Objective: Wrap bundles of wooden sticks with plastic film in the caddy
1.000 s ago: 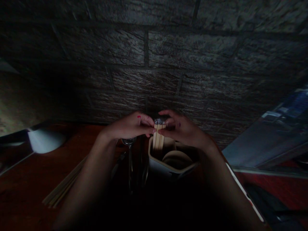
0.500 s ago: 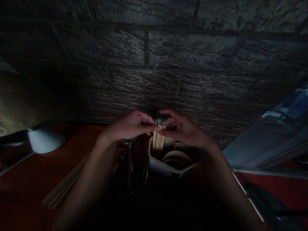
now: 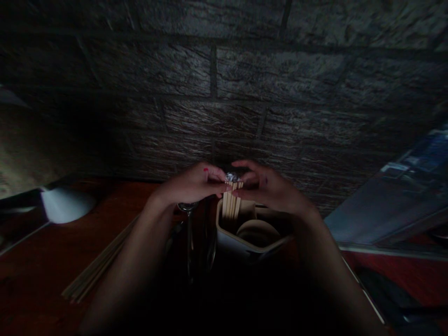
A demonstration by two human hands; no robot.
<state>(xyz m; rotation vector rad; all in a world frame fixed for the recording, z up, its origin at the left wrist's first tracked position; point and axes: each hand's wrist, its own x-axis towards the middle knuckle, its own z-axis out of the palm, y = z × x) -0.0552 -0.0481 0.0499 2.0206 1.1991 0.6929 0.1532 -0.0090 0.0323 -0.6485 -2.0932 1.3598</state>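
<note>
My left hand [image 3: 196,185] and my right hand [image 3: 268,187] meet over a cream holder [image 3: 245,242] that stands near a dark brick wall. Both pinch the top of a bundle of wooden sticks [image 3: 231,205], which stands upright in the holder's left compartment. A small crumpled piece of shiny foil [image 3: 231,178] sits on the tips of the sticks, between my fingertips. The fingers of both hands are closed around that top end. A round cream shape shows in the holder's right compartment.
Several loose wooden sticks [image 3: 100,266] lie on the red-brown table [image 3: 45,270] at the left. A white rounded object [image 3: 66,204] rests farther left. Metal utensils [image 3: 189,233] stand just left of the holder. A grey slanted surface [image 3: 385,205] fills the right side.
My hands have shifted very slightly, working at the foil on the stick tips. The bundle stays in the holder.
</note>
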